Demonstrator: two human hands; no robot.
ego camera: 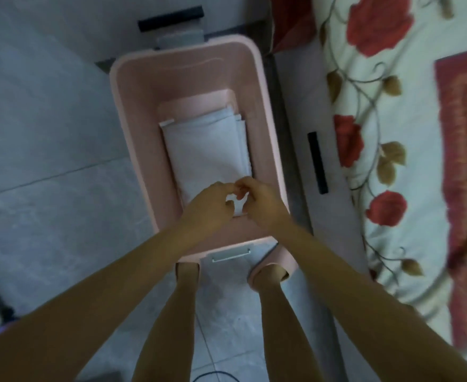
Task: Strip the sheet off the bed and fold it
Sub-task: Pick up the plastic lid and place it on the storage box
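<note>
White folded sheet [207, 150] in pink bin [133, 106] nr bed [392, 133]

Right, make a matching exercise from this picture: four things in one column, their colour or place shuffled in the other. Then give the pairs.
Things
1. folded sheet
2. bin
3. bedcover
4. left hand and right hand

Colour or place
A. pink, open at the top
B. close together over the near end of the folded sheet
C. white, lying inside the bin
D. pale with red roses, along the right side of the view

Pairs: 1-C, 2-A, 3-D, 4-B
</note>
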